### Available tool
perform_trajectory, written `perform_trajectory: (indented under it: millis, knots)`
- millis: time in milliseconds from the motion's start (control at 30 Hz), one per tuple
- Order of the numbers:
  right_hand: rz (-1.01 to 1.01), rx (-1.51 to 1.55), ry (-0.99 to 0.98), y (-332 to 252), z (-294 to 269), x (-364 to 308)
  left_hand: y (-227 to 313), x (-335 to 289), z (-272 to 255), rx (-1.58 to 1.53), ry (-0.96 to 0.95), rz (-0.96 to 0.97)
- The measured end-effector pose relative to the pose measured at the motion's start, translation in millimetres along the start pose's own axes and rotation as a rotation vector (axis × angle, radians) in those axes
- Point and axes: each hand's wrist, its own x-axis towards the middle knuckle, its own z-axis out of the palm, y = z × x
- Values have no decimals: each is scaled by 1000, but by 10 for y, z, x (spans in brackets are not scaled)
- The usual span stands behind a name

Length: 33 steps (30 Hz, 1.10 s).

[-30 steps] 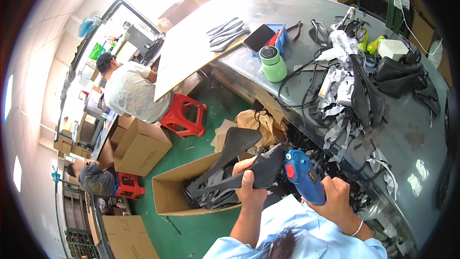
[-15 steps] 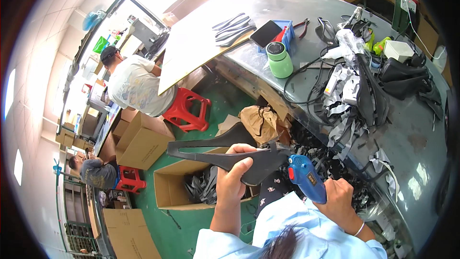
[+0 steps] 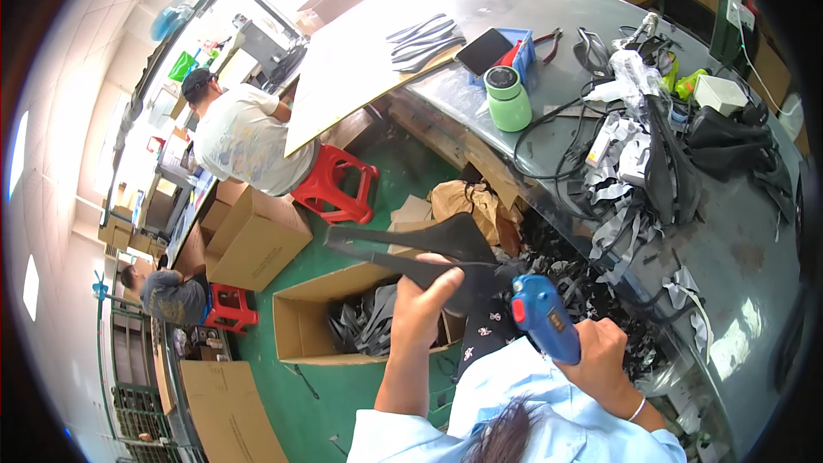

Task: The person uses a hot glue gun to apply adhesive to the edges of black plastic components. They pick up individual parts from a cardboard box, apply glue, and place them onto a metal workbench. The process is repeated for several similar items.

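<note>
My left hand (image 3: 418,307) grips a black, forked piece that looks like a bicycle saddle cover (image 3: 465,240), with thumb and fingers pinched over its middle. Its narrow end points left, slightly blurred. In my right hand (image 3: 597,358) is a blue cordless handheld power tool (image 3: 549,326) with a red button. The tool's head meets the cover's right end or sits just beside it; I cannot tell which, and its working tip is hidden.
Below lies an open cardboard box (image 3: 291,326) of dark pieces. On the grey table (image 3: 566,9) at right are a green bottle (image 3: 509,105), a blue bin (image 3: 525,51), cables and scraps. Two people sit on red stools (image 3: 339,184) at left.
The saddle cover has turned and shifted right in my left hand, its broad part swinging toward the tool. The right hand and tool have hardly moved. The view has tilted slightly.
</note>
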Motion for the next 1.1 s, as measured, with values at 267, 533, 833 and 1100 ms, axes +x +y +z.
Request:
perform_trajectory:
  millis: [267,533,833,1100]
  knots:
    - [204,-79,-19,155,6,-114,-1466,414,-1578,-603,701,-109]
    - [216,-29,-79,177,54,-123,-3270,-5,-2239,-762,755,-649]
    - [227,-34,26,272,-47,-164,-1677,799,420,-81,14,-116]
    - [262,85,246,296,-194,-255,-855,1188,2495,353,-446,109]
